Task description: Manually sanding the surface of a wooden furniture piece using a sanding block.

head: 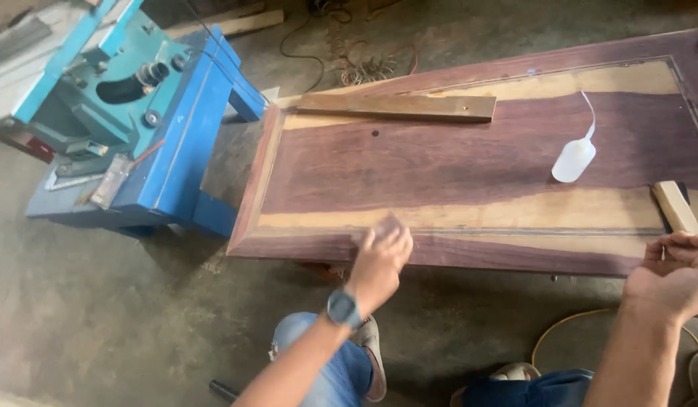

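sandpaper point(384, 226) under left hand point(379, 260) fingertips

1. You have one package: a small translucent white squeeze bottle point(574, 159) with a long thin curved nozzle, lying on the wooden door panel point(439, 162).
2. No labels, signs or screens.

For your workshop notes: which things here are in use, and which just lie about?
In use: door panel; sanding pad under left hand; right hand at the panel's edge.
Lying about: squeeze bottle; wood strip; wood block; blue machine; cables.
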